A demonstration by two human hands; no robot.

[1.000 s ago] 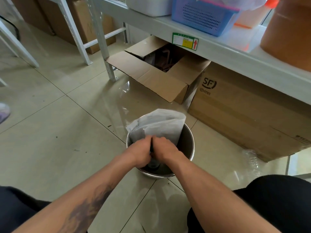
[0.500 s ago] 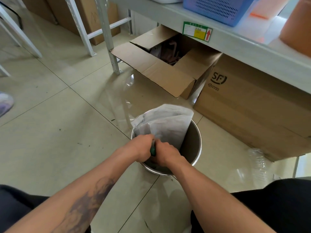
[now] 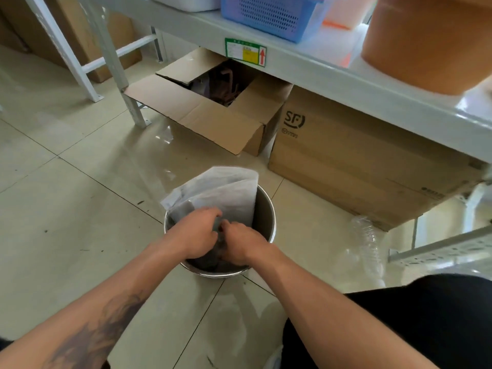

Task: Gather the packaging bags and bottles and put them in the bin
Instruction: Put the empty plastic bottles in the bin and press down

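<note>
A: Two hands are down in the metal bin (image 3: 263,209), close together. The left hand (image 3: 195,237) has its fingers curled around the lower part of the white packaging bag (image 3: 226,194); the right hand (image 3: 239,245) is bent into the dark contents, and I cannot tell what it has hold of, if anything.

B: Where is the bag?

A: Standing in the bin, its top poking above the far rim. What lies below the hands is dark and hard to make out.

B: Any bottle?

A: A clear plastic bottle (image 3: 368,243) lies on the floor to the right of the bin, beside the big carton (image 3: 359,161). It is faint against the tiles.

B: Anything readable?

A: "SF" is printed on that carton, with small characters under it too blurred to read. A green and yellow label (image 3: 245,51) with a red arrow is stuck on the shelf edge (image 3: 332,73); its text is illegible. The open box (image 3: 213,113) holds brown things I cannot identify.
</note>
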